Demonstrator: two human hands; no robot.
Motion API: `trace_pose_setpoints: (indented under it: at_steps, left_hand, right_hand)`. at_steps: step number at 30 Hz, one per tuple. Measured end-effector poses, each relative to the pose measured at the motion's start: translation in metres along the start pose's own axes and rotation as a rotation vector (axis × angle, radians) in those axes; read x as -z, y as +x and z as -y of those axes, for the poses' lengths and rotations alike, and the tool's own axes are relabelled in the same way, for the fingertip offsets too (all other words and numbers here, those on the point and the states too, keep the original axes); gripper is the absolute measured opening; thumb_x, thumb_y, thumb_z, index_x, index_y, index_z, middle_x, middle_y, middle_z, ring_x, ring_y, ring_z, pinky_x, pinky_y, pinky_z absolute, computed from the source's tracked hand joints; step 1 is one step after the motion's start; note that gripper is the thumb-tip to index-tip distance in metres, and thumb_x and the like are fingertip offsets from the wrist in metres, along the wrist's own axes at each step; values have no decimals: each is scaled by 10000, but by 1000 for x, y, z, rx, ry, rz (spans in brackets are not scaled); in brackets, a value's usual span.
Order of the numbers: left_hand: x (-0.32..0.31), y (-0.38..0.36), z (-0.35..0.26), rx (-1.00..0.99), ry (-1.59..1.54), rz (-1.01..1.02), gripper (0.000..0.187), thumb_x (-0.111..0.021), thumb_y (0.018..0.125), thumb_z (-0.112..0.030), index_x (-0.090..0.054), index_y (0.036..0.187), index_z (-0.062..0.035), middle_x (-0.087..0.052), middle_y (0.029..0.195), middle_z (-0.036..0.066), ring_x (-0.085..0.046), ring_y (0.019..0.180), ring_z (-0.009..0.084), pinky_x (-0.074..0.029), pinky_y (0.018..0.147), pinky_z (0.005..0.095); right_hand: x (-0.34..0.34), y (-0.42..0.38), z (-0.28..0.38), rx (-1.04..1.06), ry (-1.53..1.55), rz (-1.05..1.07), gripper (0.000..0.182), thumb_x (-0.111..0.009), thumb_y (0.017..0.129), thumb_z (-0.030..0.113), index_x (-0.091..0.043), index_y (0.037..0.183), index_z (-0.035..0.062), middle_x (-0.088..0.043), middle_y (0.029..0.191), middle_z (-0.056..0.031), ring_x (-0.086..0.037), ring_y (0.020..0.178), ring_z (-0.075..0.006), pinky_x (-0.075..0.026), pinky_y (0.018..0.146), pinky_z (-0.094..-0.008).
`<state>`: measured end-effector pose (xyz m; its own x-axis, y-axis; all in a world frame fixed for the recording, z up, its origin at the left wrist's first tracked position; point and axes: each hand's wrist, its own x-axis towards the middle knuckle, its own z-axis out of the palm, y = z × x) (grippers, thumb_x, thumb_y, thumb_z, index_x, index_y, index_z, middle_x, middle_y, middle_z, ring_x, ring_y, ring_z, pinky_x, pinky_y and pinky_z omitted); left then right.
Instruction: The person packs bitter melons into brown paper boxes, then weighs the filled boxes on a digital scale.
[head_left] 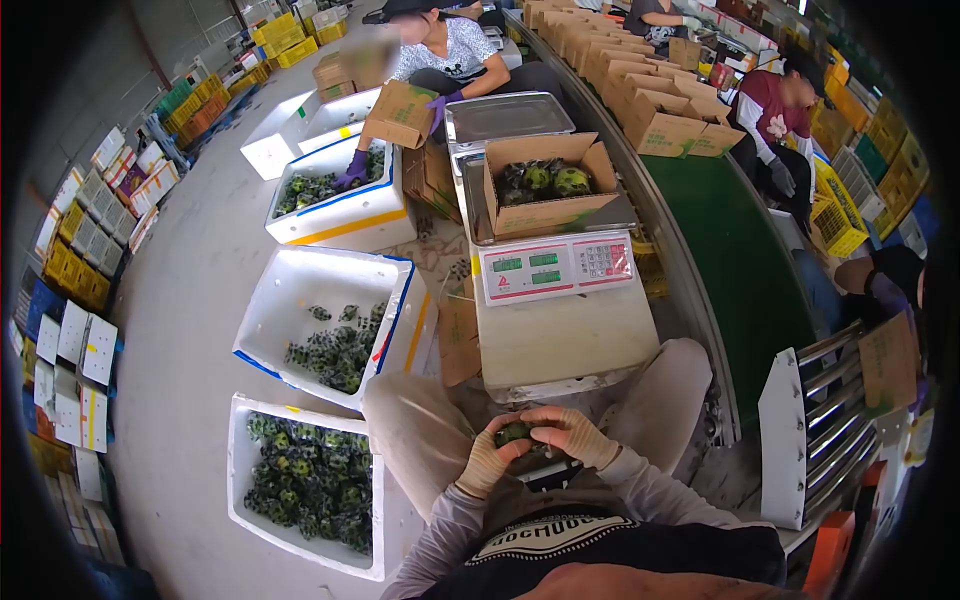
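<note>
Above my lap, my left hand point(490, 458) and my right hand point(580, 436) are closed around a round green fruit point(514, 433) with dark wrapping. Tan bands cover both palms, leaving the fingers bare; the fingers partly hide the fruit. In front of my knees stands a weighing scale point(560, 268) with lit green displays. On its pan rests an open cardboard box point(556, 216) with wrapped green fruits point(540, 180) inside. To my left, a white foam box point(376, 520) is full of dark-wrapped green fruits, and a second foam box point(262, 345) beyond it is partly filled.
Ahead, a person in purple gloves point(352, 172) holds a cardboard box point(402, 114) over another foam box point(400, 215). A green conveyor belt point(730, 270) runs along my right, with open cartons point(660, 125) farther up. A metal roller rack point(785, 440) stands at right.
</note>
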<state>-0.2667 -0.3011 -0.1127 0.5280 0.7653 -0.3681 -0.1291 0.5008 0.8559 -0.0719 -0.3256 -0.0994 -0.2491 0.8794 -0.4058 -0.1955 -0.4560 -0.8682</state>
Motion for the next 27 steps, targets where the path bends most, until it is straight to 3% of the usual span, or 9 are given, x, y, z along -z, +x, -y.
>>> trace_pose_setpoints:
  at_steps: [1, 3, 7, 9, 11, 13, 15, 21, 27]
  left_hand:
    - [1, 0, -1, 0, -103, -50, 516, -725, 775, -139, -537, 1240, -22, -615, 1004, 18, -567, 876, 93, -471, 760, 221]
    - [8, 5, 7, -101, -97, -76, 449, -708, 773, -145, -563, 1182, -32, -619, 960, 16, -561, 787, 81, -457, 670, 209]
    - [13, 9, 4, -52, -303, -134, 457, -716, 781, -239, -564, 1167, -47, -617, 914, 21, -560, 682, 95, -444, 553, 230]
    - [9, 8, 1, 24, -368, -145, 435, -720, 765, -207, -566, 1145, -63, -601, 953, 27, -583, 825, 150, -503, 690, 282]
    - [13, 15, 12, -9, -352, -148, 457, -729, 778, -258, -552, 1154, -68, -606, 962, 52, -609, 804, 174, -523, 644, 314]
    - [13, 16, 12, -32, -390, -136, 548, -745, 776, -306, -514, 1208, -61, -614, 980, 82, -624, 806, 196, -529, 639, 325]
    - [11, 15, 5, -87, -431, -89, 590, -759, 778, -305, -493, 1242, -56, -609, 1008, 85, -620, 828, 195, -518, 650, 326]
    - [22, 21, 13, -131, -580, 35, 713, -791, 768, -335, -428, 1323, -74, -573, 1128, 116, -603, 941, 251, -516, 767, 389]
    - [19, 29, -6, -141, -585, 78, 810, -800, 753, -337, -355, 1396, -129, -549, 1192, 121, -595, 985, 296, -528, 798, 427]
  right_hand:
    - [1, 4, 2, 2, -6, -5, 287, -633, 854, 60, -644, 1140, 37, -641, 959, -23, -588, 783, -101, -490, 661, -234]
    - [10, 19, 19, 457, -370, -55, 239, -652, 863, 93, -648, 1096, 40, -634, 910, -44, -597, 792, -127, -496, 678, -276]
    - [24, 43, 173, 1025, -833, -425, 190, -656, 864, 80, -641, 1047, 28, -629, 913, -81, -628, 854, -189, -491, 743, -306]
    - [33, 76, 240, 991, -1139, -642, 216, -673, 854, 172, -656, 1022, 37, -657, 1005, -114, -634, 960, -263, -491, 824, -362]
    - [55, 140, 285, 660, -1669, -932, 367, -679, 821, 371, -676, 1063, 96, -666, 1066, -96, -599, 1076, -271, -462, 862, -398]
    - [49, 178, 318, 112, -1924, -872, 509, -645, 804, 527, -682, 1149, 156, -655, 1178, -78, -549, 1184, -266, -426, 919, -411]
    - [42, 196, 326, -201, -1884, -734, 555, -656, 798, 542, -672, 1198, 157, -609, 1296, -65, -531, 1239, -262, -411, 957, -405]
    - [109, 254, 327, 47, -1764, -340, 330, -649, 802, 263, -708, 1090, 113, -674, 1131, -143, -645, 1041, -341, -491, 896, -433]
    - [97, 223, 320, 411, -1349, -578, 223, -777, 711, 118, -728, 927, 85, -705, 924, -139, -663, 877, -279, -499, 831, -363]
